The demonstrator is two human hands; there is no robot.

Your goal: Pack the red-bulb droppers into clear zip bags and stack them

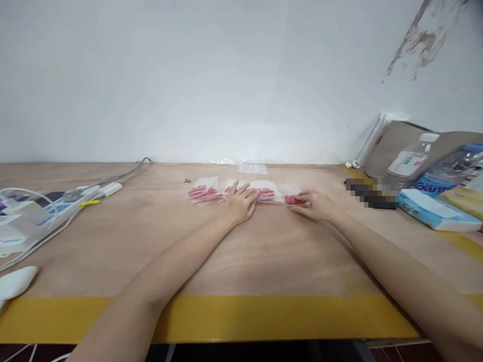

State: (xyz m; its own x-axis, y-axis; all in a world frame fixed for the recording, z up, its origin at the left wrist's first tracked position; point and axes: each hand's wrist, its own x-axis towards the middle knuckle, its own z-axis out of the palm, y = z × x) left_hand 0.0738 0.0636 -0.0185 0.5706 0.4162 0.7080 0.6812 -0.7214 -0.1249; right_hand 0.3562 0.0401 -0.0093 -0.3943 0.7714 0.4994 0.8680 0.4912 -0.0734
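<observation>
While the bare left hand (240, 205) is lying spread-fingered over clear plastic bags (207, 183) of red pieces (265, 192) at far centre, the bare right hand (316, 205) is pinching the rightmost bag (291, 199), which is looking flimsy and probably needing light, level handling.

Both bare arms stretch forward from the bottom of the view, the left forearm (184, 259) slanting up to the right and the right forearm (388, 264) slanting up to the left, so the hands come near each other but stay apart. The left hand (240, 204) is palm down, its fingers (243, 189) fanned and pointing ahead. The right hand (315, 205) turns inward, thumb (301, 211) nearer the body and fingers on the far side, curved toward each other with a small gap; how firmly they press is unclear.
</observation>
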